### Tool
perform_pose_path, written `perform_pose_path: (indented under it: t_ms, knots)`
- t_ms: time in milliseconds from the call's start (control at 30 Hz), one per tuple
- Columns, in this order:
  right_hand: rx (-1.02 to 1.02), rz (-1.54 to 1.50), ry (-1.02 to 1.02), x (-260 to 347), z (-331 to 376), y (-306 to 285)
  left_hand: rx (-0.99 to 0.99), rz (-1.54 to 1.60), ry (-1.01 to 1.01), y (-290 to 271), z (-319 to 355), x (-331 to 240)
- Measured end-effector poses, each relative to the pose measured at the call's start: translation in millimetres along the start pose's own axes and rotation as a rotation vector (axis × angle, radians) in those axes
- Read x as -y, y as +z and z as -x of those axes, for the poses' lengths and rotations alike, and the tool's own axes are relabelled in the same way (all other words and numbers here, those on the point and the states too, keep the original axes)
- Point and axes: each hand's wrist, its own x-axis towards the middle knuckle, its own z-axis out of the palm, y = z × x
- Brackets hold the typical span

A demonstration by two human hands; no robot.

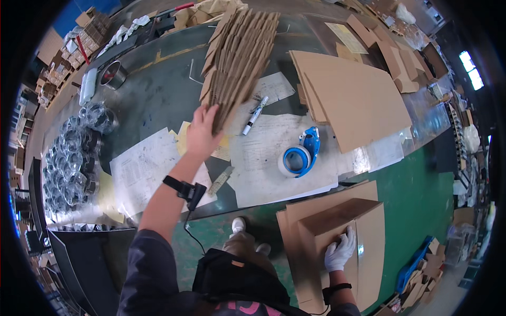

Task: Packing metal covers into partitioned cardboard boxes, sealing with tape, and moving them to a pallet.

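Observation:
My bare left hand (203,131) reaches over the table and grips the near end of a long row of folded brown cardboard dividers (240,58). My right hand (340,250), in a white glove, is closed at the near edge of an open cardboard box (369,263), its fingers bent at the rim. The box stands low beside the table's front edge, with a strip of clear tape down its side. A white marker pen (255,116) lies on papers to the right of the dividers. Nearer the front edge is a blue tape dispenser (311,145) with a roll in it.
Clear, shiny cylindrical containers (71,163) cluster on the table's left, with a metal cup (114,75) behind them. Flat cardboard sheets (353,100) lie at the right. Printed sheets (153,171) cover the near tabletop. A blue bin (414,266) of cardboard scraps stands on the floor.

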Motion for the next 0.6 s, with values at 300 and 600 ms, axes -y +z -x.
perform_pose_path:
  t_ms: [300,600]
  knots:
    - [-0.021,-0.006,0.038,1.8,-1.4,0.5,0.395,-0.084,0.036,80.3,2.8,-113.4]
    - [-0.039,-0.031,0.069,3.8,1.0,-9.8,0.436,-0.186,-0.384,73.2,-32.0,-142.9]
